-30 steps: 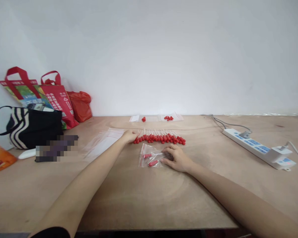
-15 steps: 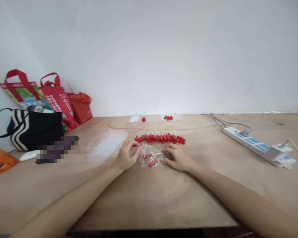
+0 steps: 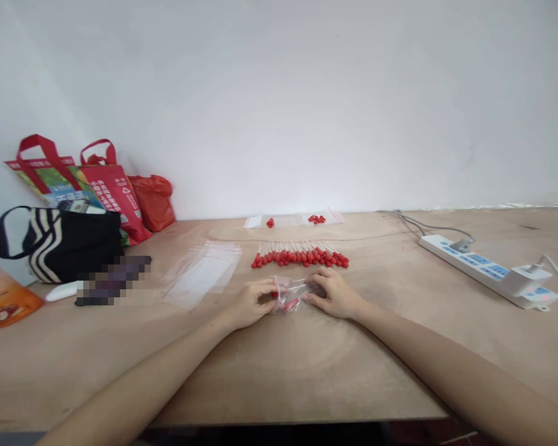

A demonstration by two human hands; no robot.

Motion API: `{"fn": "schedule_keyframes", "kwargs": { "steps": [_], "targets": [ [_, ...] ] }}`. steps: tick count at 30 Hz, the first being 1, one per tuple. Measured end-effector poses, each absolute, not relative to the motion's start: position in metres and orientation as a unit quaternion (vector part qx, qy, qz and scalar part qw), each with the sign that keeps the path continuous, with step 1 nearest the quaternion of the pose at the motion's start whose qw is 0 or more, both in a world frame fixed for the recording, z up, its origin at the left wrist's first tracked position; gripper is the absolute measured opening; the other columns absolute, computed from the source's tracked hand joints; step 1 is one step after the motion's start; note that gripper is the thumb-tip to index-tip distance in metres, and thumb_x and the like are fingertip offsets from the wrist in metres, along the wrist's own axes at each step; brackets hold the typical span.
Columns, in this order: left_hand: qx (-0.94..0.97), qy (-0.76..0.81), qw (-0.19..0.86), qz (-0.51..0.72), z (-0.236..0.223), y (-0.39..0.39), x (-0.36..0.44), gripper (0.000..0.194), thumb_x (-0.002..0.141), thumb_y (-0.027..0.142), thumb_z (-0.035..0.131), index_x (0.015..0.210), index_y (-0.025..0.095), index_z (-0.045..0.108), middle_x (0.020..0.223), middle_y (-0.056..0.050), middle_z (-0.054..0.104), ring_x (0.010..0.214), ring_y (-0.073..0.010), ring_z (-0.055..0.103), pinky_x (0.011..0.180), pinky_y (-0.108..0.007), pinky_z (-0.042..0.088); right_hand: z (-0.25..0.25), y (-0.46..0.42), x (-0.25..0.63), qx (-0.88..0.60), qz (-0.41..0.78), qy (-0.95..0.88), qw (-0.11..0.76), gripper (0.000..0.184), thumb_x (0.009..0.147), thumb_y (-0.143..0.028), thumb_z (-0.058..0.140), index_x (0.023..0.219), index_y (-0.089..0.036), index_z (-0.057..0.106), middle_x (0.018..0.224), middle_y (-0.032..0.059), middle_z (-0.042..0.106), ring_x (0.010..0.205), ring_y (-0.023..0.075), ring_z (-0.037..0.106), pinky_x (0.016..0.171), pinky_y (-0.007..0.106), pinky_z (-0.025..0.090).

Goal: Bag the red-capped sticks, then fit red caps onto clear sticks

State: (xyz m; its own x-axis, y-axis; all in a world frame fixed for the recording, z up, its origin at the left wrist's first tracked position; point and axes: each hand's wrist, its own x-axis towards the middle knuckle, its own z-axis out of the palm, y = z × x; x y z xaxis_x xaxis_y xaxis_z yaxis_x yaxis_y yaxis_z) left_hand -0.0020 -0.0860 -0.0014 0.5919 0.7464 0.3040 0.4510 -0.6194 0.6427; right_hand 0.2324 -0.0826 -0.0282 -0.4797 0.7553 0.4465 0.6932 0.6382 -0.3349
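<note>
A small clear zip bag with red-tipped pieces inside lies on the wooden table between my hands. My left hand pinches the bag's left end with curled fingers. My right hand grips its right end, fingers bent over the plastic. Just beyond the bag, a row of thin sticks with red tips lies side by side. A stack of empty clear bags rests to the left of the row.
Further back lie two clear bags with red pieces. A white power strip with cables sits at the right. At the left stand a striped black bag, red shopping bags and an orange packet.
My left hand drew back from the left end of the stick row to the zip bag and took hold of its left end. The bag is now bunched between both hands.
</note>
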Motion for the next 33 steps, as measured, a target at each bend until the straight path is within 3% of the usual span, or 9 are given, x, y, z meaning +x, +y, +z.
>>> {"fn": "schedule_keyframes", "kwargs": {
  "steps": [9,15,21,29,33],
  "targets": [
    [0.898,0.316,0.233,0.199,0.003,-0.085,-0.002,0.037,0.074,0.034,0.06,0.109,0.023,0.059,0.114,-0.007,0.056,0.103,-0.0188,0.053,0.09,-0.032,0.039,-0.027,-0.083,0.232,-0.429,0.056,-0.858,0.276,0.033,0.076,-0.042,0.055,0.097,-0.017,0.058,0.089,0.0084,0.055,0.086,0.0197,0.051,0.076,0.034,0.041],
    [0.902,0.308,0.2,0.226,0.003,-0.092,0.003,0.023,0.081,0.025,0.049,0.098,0.023,0.064,0.106,-0.007,0.058,0.098,-0.0174,0.053,0.087,-0.031,0.041,-0.028,-0.083,0.232,-0.428,0.055,-0.855,0.289,0.031,0.077,-0.041,0.055,0.096,-0.017,0.058,0.088,0.0076,0.055,0.085,0.019,0.051,0.076,0.034,0.041],
    [0.889,0.357,0.15,0.244,-0.002,-0.099,0.011,0.014,0.076,0.019,0.048,0.082,0.017,0.061,0.092,-0.007,0.06,0.082,-0.017,0.055,0.075,-0.03,0.044,-0.028,-0.083,0.232,-0.422,0.052,-0.858,0.287,0.028,0.077,-0.04,0.054,0.093,-0.017,0.058,0.088,0.0076,0.055,0.082,0.0183,0.05,0.076,0.034,0.042],
    [0.819,0.389,0.311,0.285,0.004,-0.09,0.006,0.015,0.075,0.027,0.053,0.069,0.014,0.059,0.088,-0.006,0.063,0.082,-0.017,0.056,0.076,-0.029,0.043,-0.027,-0.083,0.231,-0.426,0.063,-0.855,0.29,0.03,0.076,-0.04,0.056,0.094,-0.016,0.058,0.088,0.0081,0.054,0.083,0.0186,0.05,0.076,0.033,0.042],
    [0.783,0.392,0.393,0.281,0.005,-0.085,0.001,0.025,0.072,0.036,0.057,0.065,0.013,0.057,0.08,-0.005,0.062,0.074,-0.0152,0.055,0.067,-0.026,0.043,-0.028,-0.082,0.231,-0.433,0.077,-0.845,0.304,0.033,0.074,-0.04,0.059,0.095,-0.015,0.059,0.09,0.0089,0.054,0.085,0.0188,0.05,0.076,0.032,0.042]
  ]
}}
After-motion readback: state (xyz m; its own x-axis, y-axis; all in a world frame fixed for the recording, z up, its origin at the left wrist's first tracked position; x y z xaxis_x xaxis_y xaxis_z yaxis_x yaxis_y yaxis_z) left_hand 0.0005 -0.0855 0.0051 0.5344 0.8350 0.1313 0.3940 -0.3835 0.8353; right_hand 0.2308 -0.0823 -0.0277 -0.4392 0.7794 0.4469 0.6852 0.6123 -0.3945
